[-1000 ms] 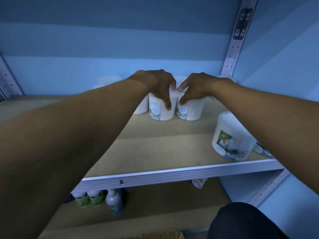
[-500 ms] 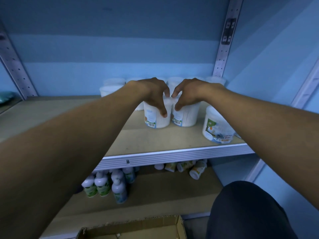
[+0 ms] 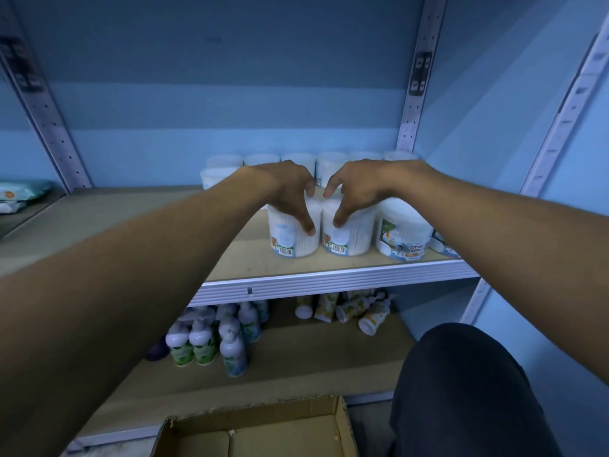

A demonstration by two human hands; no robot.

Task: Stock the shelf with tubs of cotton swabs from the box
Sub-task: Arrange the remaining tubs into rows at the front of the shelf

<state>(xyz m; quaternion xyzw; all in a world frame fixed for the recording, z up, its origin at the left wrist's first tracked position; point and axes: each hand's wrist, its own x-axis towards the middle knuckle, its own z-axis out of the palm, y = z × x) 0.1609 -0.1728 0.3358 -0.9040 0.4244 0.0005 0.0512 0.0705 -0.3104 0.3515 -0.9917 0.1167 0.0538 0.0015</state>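
Two white tubs of cotton swabs stand side by side on the wooden shelf. My left hand grips the left tub from above, thumb down its front. My right hand grips the right tub the same way. A third tub labelled cotton buds stands just right of them, and a row of several tubs lines the back wall. The open cardboard box sits on the floor below; its visible bottom looks bare.
The lower shelf holds white pump bottles at the left and fallen tubes at the right. Metal uprights flank the shelf. A pack of wipes lies at far left. My knee is at lower right.
The camera has pulled back and tilted down, so the lower shelf and the box have come into view. Both hands stay on the two tubs, which sit nearer the shelf's front edge.
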